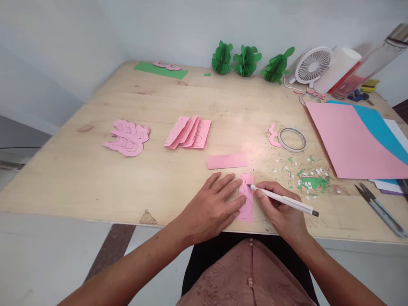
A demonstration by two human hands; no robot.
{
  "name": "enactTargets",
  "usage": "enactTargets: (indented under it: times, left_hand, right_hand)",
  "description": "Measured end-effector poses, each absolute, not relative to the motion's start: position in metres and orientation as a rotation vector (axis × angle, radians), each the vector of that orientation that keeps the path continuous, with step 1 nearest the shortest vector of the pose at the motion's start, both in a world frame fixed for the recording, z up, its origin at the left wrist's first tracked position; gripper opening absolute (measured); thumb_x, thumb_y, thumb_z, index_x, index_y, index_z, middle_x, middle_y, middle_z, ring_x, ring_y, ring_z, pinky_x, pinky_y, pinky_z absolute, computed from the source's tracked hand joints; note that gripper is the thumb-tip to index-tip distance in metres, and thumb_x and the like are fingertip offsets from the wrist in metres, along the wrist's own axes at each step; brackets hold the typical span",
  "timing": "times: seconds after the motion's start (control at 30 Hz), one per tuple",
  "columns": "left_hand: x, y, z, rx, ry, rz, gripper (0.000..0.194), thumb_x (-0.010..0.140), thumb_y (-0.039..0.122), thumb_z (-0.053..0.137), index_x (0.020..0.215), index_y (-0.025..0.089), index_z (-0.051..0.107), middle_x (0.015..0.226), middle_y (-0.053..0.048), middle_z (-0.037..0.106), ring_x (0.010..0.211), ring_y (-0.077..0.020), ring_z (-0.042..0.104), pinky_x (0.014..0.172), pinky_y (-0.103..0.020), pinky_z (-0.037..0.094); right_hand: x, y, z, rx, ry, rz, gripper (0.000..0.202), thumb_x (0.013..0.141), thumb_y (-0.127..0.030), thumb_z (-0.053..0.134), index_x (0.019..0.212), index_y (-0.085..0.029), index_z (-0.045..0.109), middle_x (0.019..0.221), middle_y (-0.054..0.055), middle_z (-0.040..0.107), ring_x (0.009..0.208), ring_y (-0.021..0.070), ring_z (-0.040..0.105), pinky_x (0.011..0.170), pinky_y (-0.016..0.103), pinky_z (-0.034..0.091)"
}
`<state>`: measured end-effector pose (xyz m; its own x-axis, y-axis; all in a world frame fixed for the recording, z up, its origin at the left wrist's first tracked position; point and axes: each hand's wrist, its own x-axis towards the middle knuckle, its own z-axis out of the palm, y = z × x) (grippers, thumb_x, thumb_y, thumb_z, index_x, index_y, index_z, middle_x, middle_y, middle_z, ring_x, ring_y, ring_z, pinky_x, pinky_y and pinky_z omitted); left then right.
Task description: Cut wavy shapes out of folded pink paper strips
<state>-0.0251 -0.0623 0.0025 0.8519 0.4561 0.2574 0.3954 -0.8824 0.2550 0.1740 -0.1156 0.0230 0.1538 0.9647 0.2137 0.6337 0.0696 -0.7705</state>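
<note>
Near the front edge of the tabletop [79, 178], curve drawing appears in hand, the next stroke presumably calling for steady support: the left hand [210, 208], fingers apart, rests on a pink paper strip [249, 207] lying just left of the right hand [287, 219], which pinches a white pen [287, 201].

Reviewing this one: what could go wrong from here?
The pink strip might shift under the pen, as the left hand covers only its left side. The snips, handles near the table's front edge, could get knocked off. Loose scraps near the right hand might spread.
</note>
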Motion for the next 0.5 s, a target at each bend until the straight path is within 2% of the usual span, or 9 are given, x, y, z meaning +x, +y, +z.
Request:
enactTargets:
  times: [0.5]
  left_hand:
    - [-0.0250, -0.0619, 0.0023, 2.832, 0.660, 0.441, 0.027, 0.095, 0.026, 0.046, 0.119, 0.022, 0.057, 0.139, -0.012, 0.051, 0.134, -0.0306, 0.041, 0.111, -0.054, 0.029]
  right_hand:
    - [0.1785, -0.1246, 0.0186, -1.662, -1.564, 0.548, 0.009, 0.088, -0.025, 0.059, 0.090, -0.021, 0.067, 0.081, 0.000, 0.072, 0.066, 0.0126, 0.064, 0.058, 0.022, 0.050]
